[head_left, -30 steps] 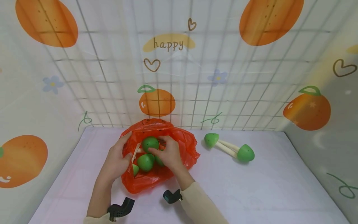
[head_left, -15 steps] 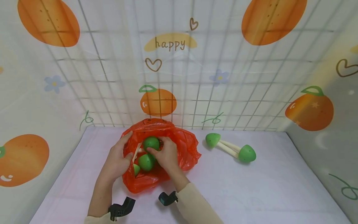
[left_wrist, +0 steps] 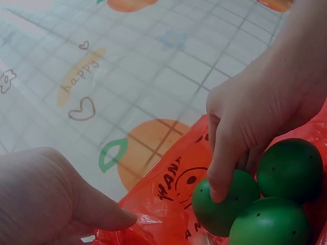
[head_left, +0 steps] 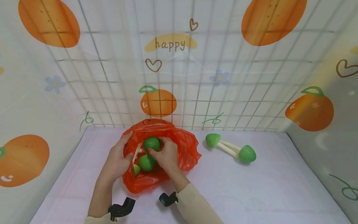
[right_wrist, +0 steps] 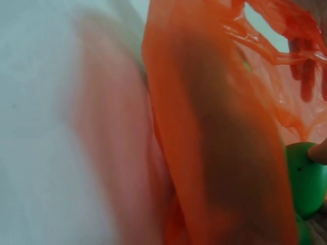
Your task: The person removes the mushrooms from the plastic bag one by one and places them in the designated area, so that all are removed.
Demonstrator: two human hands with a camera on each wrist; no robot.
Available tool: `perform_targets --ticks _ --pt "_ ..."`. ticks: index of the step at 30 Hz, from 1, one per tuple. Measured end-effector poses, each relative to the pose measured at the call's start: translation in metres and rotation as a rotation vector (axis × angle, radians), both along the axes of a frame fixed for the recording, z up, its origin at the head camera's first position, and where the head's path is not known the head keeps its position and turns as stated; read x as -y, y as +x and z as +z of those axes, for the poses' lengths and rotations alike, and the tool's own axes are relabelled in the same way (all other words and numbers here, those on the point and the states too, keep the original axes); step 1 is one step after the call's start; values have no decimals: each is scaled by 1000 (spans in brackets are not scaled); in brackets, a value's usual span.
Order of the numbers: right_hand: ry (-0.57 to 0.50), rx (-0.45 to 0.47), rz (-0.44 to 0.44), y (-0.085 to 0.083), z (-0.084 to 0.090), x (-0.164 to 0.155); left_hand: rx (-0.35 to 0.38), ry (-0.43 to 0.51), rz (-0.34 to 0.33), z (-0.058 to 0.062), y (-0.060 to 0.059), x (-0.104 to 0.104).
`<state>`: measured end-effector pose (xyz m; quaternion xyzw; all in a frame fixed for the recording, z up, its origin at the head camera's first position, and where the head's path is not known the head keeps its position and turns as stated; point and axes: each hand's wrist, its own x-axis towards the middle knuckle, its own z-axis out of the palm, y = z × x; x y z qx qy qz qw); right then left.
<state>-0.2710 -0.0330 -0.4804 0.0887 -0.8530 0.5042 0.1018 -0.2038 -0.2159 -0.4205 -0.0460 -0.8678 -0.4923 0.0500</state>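
A red bag (head_left: 188,147) lies open left of centre on the desk (head_left: 268,189), its left edge gripped by the left hand (head_left: 118,160). Inside it, the right hand (head_left: 168,155) curls thumb and fingers round the farthest green cap (head_left: 151,143). Two green-capped mushrooms (head_left: 247,153) lie to the right.

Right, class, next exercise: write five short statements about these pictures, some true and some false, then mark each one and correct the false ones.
1. The right hand pinches a green cap. True.
2. The left hand holds nothing. False: it holds the edge of the red bag.
3. Two green-capped mushroom shapes lie on the table, outside the red bag. True.
4. The backdrop carries the word "sunny". False: it reads "happy".
5. The sleeves are black. False: they are cream.
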Motion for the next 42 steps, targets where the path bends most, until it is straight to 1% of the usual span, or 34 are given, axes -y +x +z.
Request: perform_targets --ticks 5,11,17,22,30,36,42 --pt "-42 -11 1 4 0 -4 6 -6 5 2 1 0" --pt "-121 -33 34 10 3 -13 13 -22 10 6 3 0" --pt "-126 -55 52 16 9 -23 9 -24 9 7 3 -1" --pt "-149 -84 91 24 17 -32 11 -24 5 7 3 -2" --pt "-187 -129 136 39 31 -48 41 -18 7 8 4 -4" --pt "-196 -163 174 47 44 -61 34 -27 10 6 4 -4" --pt "-219 -189 228 54 58 -73 23 -22 2 7 5 -4"
